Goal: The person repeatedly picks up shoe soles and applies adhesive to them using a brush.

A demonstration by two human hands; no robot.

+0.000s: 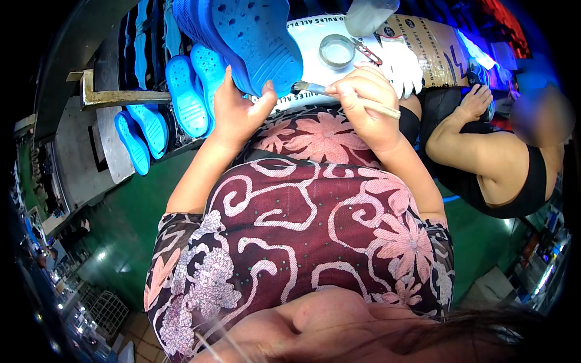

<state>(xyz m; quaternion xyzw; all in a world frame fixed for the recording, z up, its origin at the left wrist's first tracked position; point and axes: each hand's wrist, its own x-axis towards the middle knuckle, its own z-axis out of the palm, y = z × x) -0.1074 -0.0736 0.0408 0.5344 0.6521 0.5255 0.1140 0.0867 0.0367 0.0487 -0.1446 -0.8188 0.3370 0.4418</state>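
My left hand (pixel 241 114) grips the edge of a blue foam shoe piece (pixel 257 45) with small holes and a ribbed heel, its thumb on the near end. It seems to lie against another blue piece, and most of my fingers are hidden under it. In my right hand (pixel 370 103) is a brush (pixel 316 89) with a pale handle, pinched between thumb and fingers. The dark bristle tip is at the near right rim of the shoe piece; whether it touches, I cannot tell. Beyond the brush, a round glass dish (pixel 337 51) rests on the white work surface (pixel 311 42).
Right of the dish lie a red-handled tool (pixel 369 54) and white gloves (pixel 402 66); a translucent container (pixel 370 17) stands behind. More blue shoe pieces (pixel 187 94) lie at left, by a wooden bar (pixel 124 98). A co-worker (pixel 493 145) sits close on the right.
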